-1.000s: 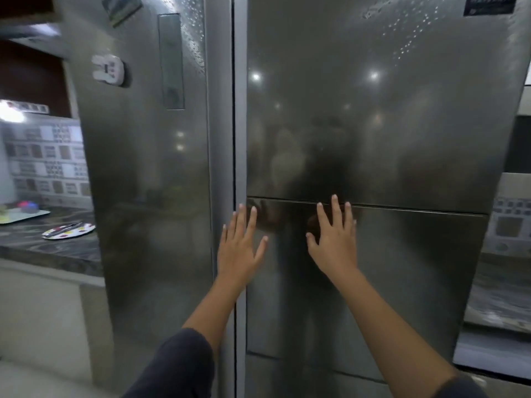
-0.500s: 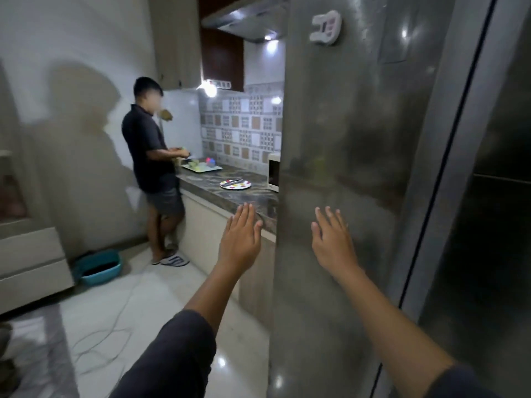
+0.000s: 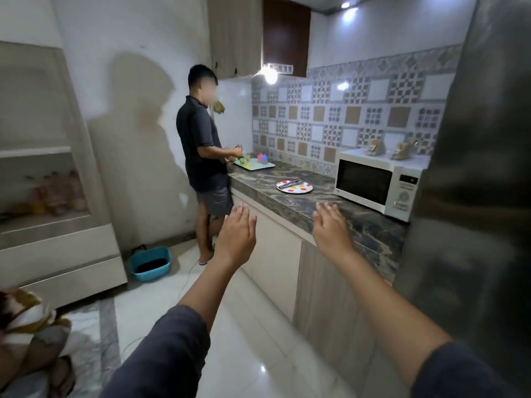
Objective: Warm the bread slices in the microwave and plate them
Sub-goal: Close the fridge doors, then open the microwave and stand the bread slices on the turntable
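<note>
Over on the left, a pale shelf unit (image 3: 43,168) is standing against the wall. A blue tub (image 3: 150,262) is sitting on the shiny floor near it. Another person (image 3: 201,145) in a dark shirt is standing at the far end of the dark stone counter (image 3: 287,208). Their hands are working over a light tray (image 3: 254,166) with small red and blue things on it.

The left hand (image 3: 237,237) is hanging in the air in front of the counter. Its fingers are sticking out straight, and it is holding nothing and touching nothing. Past it, a white plate (image 3: 301,189) with coloured dots is lying on the counter. A dark tool (image 3: 290,183) is lying across the plate, too small to name.

The right hand (image 3: 332,228) is floating by the counter's front edge. Its fingers are straight too, and it is holding nothing. Both hands are well apart from the plate.

The white microwave (image 3: 373,182) is sitting on the counter to the right of the plate, near it but not touching. Its door is shut. Two small things are sitting on top of it, too blurry to name. The big grey fridge (image 3: 474,196) is filling the right side, just beside the microwave.
</note>
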Motion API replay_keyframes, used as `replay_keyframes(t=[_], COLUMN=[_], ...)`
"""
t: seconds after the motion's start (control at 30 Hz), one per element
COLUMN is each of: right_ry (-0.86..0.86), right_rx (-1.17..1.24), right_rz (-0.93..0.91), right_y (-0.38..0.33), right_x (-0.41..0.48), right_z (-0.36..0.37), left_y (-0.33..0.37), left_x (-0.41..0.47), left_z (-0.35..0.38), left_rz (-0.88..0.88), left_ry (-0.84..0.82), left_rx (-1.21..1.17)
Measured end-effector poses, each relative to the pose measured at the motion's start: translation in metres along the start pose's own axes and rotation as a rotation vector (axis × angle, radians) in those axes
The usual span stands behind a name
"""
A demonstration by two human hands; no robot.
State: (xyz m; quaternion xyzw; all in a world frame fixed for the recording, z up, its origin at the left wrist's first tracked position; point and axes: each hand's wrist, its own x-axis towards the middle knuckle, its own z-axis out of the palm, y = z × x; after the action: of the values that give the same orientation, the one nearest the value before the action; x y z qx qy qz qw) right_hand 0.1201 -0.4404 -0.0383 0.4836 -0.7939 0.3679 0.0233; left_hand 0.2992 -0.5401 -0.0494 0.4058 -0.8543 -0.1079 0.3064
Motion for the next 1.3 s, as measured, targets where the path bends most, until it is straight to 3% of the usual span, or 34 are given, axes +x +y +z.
replay_keyframes(t=[0.27,0.57,0.73,0.9,1.1,1.3], right_ry=[-0.013,0.087,0.2,0.382,0.54,0.612], right_rx=[0.017,-0.018,-0.077,-0.139,-0.239,-0.303], right_rz=[0.038,0.176,0.32,0.438,0.612,0.753], right_y=[0.05,0.143,0.224,0.303,0.36,0.405], right_x=[0.182,0.381,0.442,0.488,0.532,0.551], right_z=[0.067,0.062,0.042,0.011,-0.02,-0.035], left_y=[-0.039,-0.006,0.03,0.086,0.157,0.215], left_x=[0.166,0.393,0.477,0.553,0.63,0.634], left_z=[0.084,0.188,0.276,0.358,0.448,0.528], left_rz=[-0.017,0.072,0.154,0.363,0.525,0.655], left_ry=[-0.022,-0.033,-0.162,-0.297,-0.413,-0.754], left_rx=[-0.075,-0.211,-0.298,-0.367,-0.477,-0.603])
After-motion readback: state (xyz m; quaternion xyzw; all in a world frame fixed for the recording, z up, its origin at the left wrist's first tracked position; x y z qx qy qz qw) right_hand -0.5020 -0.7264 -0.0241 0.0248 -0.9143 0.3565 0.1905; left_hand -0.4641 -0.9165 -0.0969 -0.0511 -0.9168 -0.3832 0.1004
